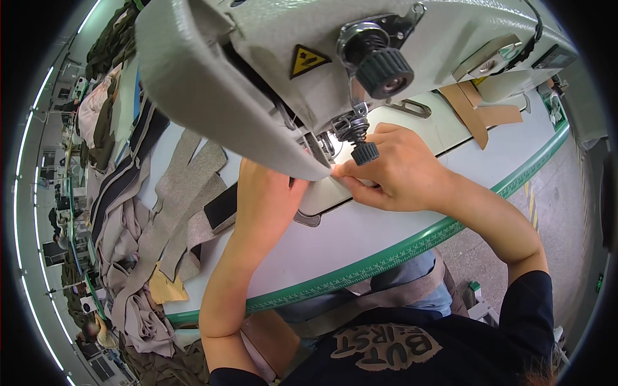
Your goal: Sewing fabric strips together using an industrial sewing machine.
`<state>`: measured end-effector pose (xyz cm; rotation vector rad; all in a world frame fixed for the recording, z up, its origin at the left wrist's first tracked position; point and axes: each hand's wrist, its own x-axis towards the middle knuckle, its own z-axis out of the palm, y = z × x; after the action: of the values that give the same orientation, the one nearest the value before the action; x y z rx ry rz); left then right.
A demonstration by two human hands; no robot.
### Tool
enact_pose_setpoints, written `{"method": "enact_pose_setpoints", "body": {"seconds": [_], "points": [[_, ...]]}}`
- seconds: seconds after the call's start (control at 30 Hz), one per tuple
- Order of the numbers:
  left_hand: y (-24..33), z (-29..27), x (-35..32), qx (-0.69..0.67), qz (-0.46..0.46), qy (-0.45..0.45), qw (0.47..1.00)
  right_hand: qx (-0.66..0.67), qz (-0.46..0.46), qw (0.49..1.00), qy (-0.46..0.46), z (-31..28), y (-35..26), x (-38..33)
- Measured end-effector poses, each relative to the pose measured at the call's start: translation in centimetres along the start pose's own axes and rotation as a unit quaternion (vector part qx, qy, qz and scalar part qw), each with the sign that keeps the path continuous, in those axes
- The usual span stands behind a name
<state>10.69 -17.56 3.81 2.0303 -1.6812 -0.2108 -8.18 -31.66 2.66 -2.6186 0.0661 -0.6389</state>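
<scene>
While the right hand (400, 168) bends in beside the needle area of a grey sewing machine (296, 93), its thumb and forefinger come close together. Left of the needle, the left hand (269, 194) has its fingertips hidden behind the machine's head; the view is too poor to tell whether either hand grips cloth. Just beside the left wrist, left of the machine, lies a black piece (221, 207), near overlapping grey fabric strips (190, 183). Farther left of the machine, grey cloth (132, 231) is heaped. Right of the needle lie tan pieces (468, 116). In front of the machine, the white worktop (302, 254) ends in a curved green rim.
</scene>
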Motion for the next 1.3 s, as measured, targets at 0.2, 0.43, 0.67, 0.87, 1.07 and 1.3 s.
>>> {"method": "enact_pose_setpoints", "body": {"seconds": [0.2, 0.43, 0.67, 0.87, 1.07, 1.3], "points": [[0.2, 0.4, -0.7, -0.041, -0.016, -0.007, 0.999, -0.011, -0.017, 1.000, 0.007, 0.3, 0.2, -0.2], [0.7, 0.1, -0.5, -0.021, 0.007, -0.024, 0.999, -0.010, -0.019, 1.000, 0.005, 0.4, 0.3, -0.3], [0.3, -0.1, -0.8, -0.006, -0.049, -0.059, 0.997, -0.003, -0.021, 1.000, 0.007, 0.4, 0.3, -0.3], [1.2, -1.1, 0.0, -0.011, -0.161, -0.140, 0.977, -0.004, -0.020, 1.000, 0.006, 0.4, 0.4, -0.3], [-0.7, 0.2, -0.9, 0.019, 0.008, -0.062, 0.998, -0.001, -0.019, 1.000, 0.004, 0.4, 0.3, -0.2], [1.0, -0.1, -0.3, -0.077, -0.010, -0.034, 0.996, -0.002, -0.020, 1.000, 0.001, 0.4, 0.5, -0.3]]}}
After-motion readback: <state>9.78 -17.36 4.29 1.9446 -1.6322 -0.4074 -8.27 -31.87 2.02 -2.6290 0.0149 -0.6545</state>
